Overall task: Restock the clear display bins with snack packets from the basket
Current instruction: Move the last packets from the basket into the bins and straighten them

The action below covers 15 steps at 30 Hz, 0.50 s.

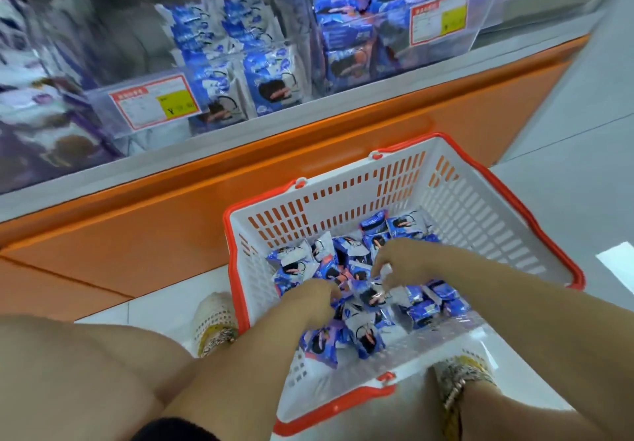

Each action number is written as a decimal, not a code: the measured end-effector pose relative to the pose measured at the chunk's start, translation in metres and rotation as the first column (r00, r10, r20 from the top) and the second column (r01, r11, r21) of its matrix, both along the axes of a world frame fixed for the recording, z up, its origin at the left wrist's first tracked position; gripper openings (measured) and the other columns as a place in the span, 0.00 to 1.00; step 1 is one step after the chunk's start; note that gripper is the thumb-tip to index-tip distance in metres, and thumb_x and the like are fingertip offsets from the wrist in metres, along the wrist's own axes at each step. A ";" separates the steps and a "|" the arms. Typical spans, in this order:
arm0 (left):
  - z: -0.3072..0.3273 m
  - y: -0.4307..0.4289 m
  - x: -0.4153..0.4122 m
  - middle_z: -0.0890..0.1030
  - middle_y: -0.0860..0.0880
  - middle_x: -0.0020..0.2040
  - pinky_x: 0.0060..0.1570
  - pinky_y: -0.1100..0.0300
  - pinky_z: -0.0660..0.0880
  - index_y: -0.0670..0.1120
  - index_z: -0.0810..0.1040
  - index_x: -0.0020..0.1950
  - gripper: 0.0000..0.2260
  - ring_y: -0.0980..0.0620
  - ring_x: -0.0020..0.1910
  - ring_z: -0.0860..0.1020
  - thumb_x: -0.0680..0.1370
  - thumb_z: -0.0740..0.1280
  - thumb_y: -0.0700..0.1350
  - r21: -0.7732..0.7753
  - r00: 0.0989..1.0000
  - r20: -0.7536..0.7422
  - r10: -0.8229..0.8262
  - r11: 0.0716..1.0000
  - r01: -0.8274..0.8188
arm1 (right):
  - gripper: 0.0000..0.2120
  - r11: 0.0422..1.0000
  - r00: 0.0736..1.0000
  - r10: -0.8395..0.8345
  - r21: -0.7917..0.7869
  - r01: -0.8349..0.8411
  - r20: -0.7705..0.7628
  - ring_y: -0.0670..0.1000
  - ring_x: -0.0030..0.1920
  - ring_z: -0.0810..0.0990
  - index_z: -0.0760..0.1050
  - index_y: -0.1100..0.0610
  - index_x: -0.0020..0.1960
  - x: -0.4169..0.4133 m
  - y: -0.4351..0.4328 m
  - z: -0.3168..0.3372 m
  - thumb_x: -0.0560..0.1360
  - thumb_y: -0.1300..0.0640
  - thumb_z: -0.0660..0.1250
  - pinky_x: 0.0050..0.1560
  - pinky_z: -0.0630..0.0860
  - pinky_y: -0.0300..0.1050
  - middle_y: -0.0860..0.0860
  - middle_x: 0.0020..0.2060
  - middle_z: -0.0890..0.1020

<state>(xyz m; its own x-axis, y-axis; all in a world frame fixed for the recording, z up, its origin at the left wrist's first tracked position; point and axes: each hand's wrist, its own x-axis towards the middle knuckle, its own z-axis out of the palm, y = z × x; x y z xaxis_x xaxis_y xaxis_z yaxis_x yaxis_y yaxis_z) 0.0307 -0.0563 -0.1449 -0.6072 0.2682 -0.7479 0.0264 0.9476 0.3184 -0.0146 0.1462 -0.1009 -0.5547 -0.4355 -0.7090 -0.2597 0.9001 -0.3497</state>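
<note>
**Risk check: two-hand grab in the basket, bins up on the shelf**

Both hands are down in the basket (480, 221). It sits on the floor (566, 166) between the person's shoes, close to the orange base of the shelf unit.

- **Left hand** (308, 298): fingers curled into the pile, closing on snack packets (363, 331).
- **Right hand** (401, 262): fingers bent down, tips pinching at a packet near the middle of the pile.

Frame is blurry, so can't tell how many packets either hand really has. Basket bottom is mostly covered w/ loose blue packets, so plenty left to move.

What could go wrong, imo:

- **Overfull grab.** Packets look slick and puffy. A big two-hand scoop prob. sheds a few on the lift, onto the floor or back into the basket.
- **Wrong bin.** The display bins (260, 46) above hold similar blue packs. The middle one vs. the right bin (377, 39) look like diff. variants, each w/ its own price tag (154, 101). Easy mix-up if the print isn't checked.
- **Crushing.** Squeezing hard to keep many at once could break what's inside.
- **Bin edge.** Coming up from a crouch over the clear front wall, a knuckle or packet could catch the edge, knock a tag or spill stock.
- **Basket at the feet.** It's right by the shoes, so standing up fast could kick or tip it.
</note>
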 end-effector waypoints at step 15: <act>0.227 -0.034 -0.044 0.82 0.53 0.56 0.61 0.47 0.75 0.57 0.76 0.62 0.17 0.53 0.56 0.80 0.74 0.73 0.52 0.804 0.672 -0.293 0.681 0.555 -0.212 | 0.13 0.914 0.743 -0.226 -0.401 -0.063 -0.630 0.46 0.31 0.72 0.80 0.45 0.58 -0.033 -0.034 0.254 0.74 0.49 0.72 0.31 0.67 0.40 0.48 0.32 0.75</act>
